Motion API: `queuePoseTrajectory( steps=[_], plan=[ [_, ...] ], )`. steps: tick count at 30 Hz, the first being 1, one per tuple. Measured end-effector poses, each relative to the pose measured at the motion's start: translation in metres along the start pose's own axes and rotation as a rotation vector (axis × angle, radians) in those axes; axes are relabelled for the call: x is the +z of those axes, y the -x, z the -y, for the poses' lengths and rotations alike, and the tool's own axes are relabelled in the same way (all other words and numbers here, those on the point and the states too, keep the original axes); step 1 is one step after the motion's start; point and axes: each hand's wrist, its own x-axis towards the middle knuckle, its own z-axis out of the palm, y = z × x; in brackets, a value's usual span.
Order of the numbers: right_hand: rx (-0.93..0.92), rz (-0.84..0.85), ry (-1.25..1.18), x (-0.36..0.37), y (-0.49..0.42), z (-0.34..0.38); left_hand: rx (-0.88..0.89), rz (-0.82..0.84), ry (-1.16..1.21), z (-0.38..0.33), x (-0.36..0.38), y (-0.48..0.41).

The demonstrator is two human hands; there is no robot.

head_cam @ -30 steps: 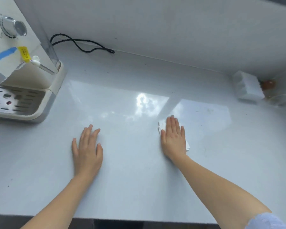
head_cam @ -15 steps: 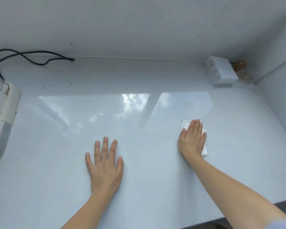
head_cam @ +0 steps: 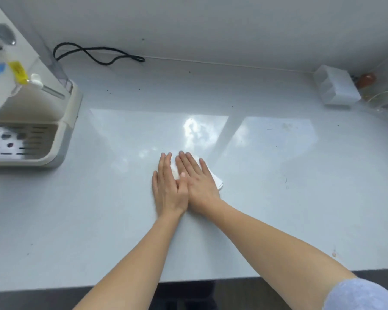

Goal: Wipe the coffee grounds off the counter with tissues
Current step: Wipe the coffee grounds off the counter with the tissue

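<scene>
Tissue (head_cam: pixel 215 179), white, folded, flat under right hand (head_cam: pixel 197 182), on counter (head_cam: pixel 99 209)

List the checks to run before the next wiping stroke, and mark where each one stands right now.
1. Tissue pinned under the right hand, fingers flat on it: ok.
2. Left hand flat on the counter, touching the right hand: ok.
3. Counter free of grounds: not ok; dark specks lie toward the back of it.
4. Stroke path clear: ok; the coffee machine stands far left and the black cable lies at the back left.
5. Tissue underside clean enough to use: cannot tell, it is hidden.
</scene>
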Motion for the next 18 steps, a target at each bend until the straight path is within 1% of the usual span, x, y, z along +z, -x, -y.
queuePoseTrajectory(
  steps=[2, 5, 7, 8, 10, 13, 15, 16, 18],
  plan=[
    [0.001, 0.004, -0.042, 0.004, 0.035, 0.003, 0.013, 0.02, 0.034, 0.004, -0.016, 0.007],
    [0.051, -0.006, -0.02, 0.01, 0.071, 0.006, 0.191, 0.08, -0.162, 0.035, -0.053, 0.035],
    [0.08, -0.011, -0.009, 0.012, 0.078, 0.007, 0.287, 0.054, -0.272, 0.062, -0.089, 0.051],
    [0.098, -0.012, -0.014, 0.012, 0.079, 0.009, 0.292, 0.016, -0.295, 0.076, -0.11, 0.055],
    [0.144, -0.011, -0.021, 0.012, 0.076, 0.018, 0.21, -0.108, -0.319, 0.108, -0.159, 0.058],
    [0.139, -0.021, -0.014, 0.016, 0.06, 0.039, -0.081, -0.295, -0.359, 0.17, -0.232, 0.052],
    [0.092, -0.037, 0.003, 0.017, 0.039, 0.059, -0.247, -0.342, -0.377, 0.204, -0.268, 0.047],
    [0.071, -0.047, 0.0, 0.016, 0.027, 0.071, -0.29, -0.347, -0.376, 0.216, -0.278, 0.043],
    [0.038, -0.058, -0.013, 0.015, 0.0, 0.098, -0.303, -0.35, -0.375, 0.229, -0.287, 0.033]
  ],
)
